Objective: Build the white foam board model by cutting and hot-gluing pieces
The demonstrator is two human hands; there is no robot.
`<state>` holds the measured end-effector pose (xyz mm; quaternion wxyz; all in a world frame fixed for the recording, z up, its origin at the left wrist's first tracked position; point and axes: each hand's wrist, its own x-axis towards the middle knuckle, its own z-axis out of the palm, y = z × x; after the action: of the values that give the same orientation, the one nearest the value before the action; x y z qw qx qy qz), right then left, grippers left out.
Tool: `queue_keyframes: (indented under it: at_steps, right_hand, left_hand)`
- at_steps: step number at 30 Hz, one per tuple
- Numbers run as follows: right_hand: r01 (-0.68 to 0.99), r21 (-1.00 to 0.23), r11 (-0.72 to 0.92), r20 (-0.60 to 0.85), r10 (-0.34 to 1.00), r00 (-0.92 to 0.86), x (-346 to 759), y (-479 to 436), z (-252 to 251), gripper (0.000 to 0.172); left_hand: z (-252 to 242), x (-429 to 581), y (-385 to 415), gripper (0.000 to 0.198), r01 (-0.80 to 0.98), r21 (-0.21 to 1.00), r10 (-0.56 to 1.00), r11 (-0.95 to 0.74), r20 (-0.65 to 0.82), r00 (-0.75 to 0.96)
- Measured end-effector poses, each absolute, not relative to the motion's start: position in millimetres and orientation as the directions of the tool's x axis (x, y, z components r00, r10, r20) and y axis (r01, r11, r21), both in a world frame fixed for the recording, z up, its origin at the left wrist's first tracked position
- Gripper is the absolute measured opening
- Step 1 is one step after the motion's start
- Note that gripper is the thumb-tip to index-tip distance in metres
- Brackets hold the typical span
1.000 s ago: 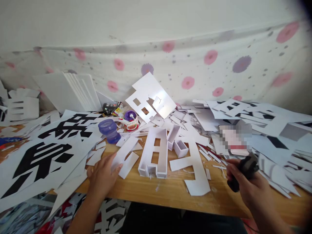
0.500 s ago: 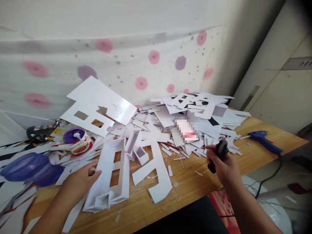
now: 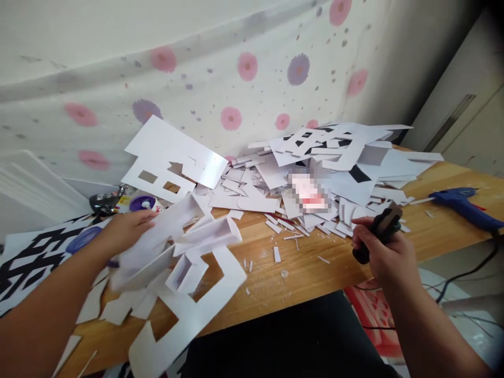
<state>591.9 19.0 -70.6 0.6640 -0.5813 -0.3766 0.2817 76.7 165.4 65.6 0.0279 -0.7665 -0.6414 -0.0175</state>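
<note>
My left hand (image 3: 132, 231) grips the back left edge of a white box-like model (image 3: 157, 252), which is tilted and smeared by motion. Attached at its right are small white compartments (image 3: 189, 273) and a flat cut-out sheet (image 3: 197, 320) that reaches over the table's front edge. My right hand (image 3: 388, 252) is closed around a black tool (image 3: 380, 231), held above the table's front edge at the right. What kind of tool it is I cannot make out. Around the model lie white offcuts.
White scraps (image 3: 252, 189) are heaped along the wall, with a blurred-out rectangle (image 3: 309, 194) on them. A blue glue gun (image 3: 468, 207) lies at the right end of the wooden table (image 3: 299, 283). A large cut sheet (image 3: 169, 157) leans at the back left.
My left hand has taken hold of the white model, turned it and moved it, the flat sheet swinging toward the front edge. The view has shifted. My right hand still holds the black tool.
</note>
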Motion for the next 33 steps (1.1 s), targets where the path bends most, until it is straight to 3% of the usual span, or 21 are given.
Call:
queue_keyframes:
  at_steps: [3, 5, 8, 10, 12, 14, 19, 21, 26, 28, 33]
  right_hand:
    - [0.198, -0.975, 0.099, 0.192, 0.820, 0.538, 596.2, 12.5, -65.7, 0.032]
    - [0.393, -0.919, 0.041, 0.241, 0.846, 0.476, 598.2, 7.3, -61.1, 0.033]
    - [0.708, -0.705, 0.049, 0.272, 0.940, 0.205, 590.0, 3.2, -53.8, 0.027]
    - [0.798, -0.591, 0.118, 0.187, 0.982, -0.007, 576.4, 4.8, -49.6, 0.021]
    - [0.844, -0.515, 0.150, 0.099, 0.988, -0.115, 561.5, 9.4, -46.4, 0.019]
    - [0.889, -0.440, 0.124, 0.058, 0.992, -0.110, 551.1, 14.9, -44.4, 0.020]
    - [0.938, -0.326, 0.115, 0.038, 0.993, -0.109, 551.1, 21.7, -48.8, 0.028]
    - [0.945, -0.291, 0.147, 0.057, 0.989, -0.136, 553.6, 21.3, -55.8, 0.032]
    - [0.967, -0.170, 0.192, 0.157, 0.974, -0.166, 553.6, 20.1, -75.6, 0.033]
    - [0.969, -0.142, 0.202, 0.208, 0.963, -0.170, 553.4, 21.3, -80.4, 0.032]
    - [0.978, -0.110, 0.178, 0.487, 0.868, -0.103, 540.3, 18.2, -82.3, 0.032]
  left_hand:
    - [61.0, 117.9, 181.4, 0.035, 0.955, -0.006, 0.954, -0.297, -0.046, 0.297]
    - [51.3, 140.7, 191.7, 0.033, 0.937, 0.035, 0.932, -0.348, -0.097, 0.350]
    - [34.3, 164.6, 206.8, 0.031, 0.911, 0.112, 0.902, -0.397, -0.135, 0.410]
    - [23.6, 176.1, 216.0, 0.030, 0.897, 0.157, 0.890, -0.413, -0.139, 0.434]
    - [15.3, 185.4, 223.2, 0.031, 0.891, 0.186, 0.890, -0.414, -0.124, 0.439]
    - [11.7, 191.9, 226.5, 0.033, 0.890, 0.203, 0.897, -0.409, -0.088, 0.433]
    - [29.9, 190.2, 202.2, 0.047, 0.892, 0.224, 0.920, -0.392, 0.075, 0.386]
    - [37.8, 182.7, 176.5, 0.043, 0.889, 0.233, 0.916, -0.394, 0.179, 0.359]
    - [15.4, 156.9, 84.5, 0.022, 0.826, 0.117, 0.732, -0.551, 0.543, 0.411]
    - [-7.4, 149.8, 44.9, 0.025, 0.790, 0.075, 0.625, -0.608, 0.659, 0.419]
    - [-60.3, 153.9, -22.9, 0.032, 0.736, 0.139, 0.626, -0.662, 0.642, 0.442]
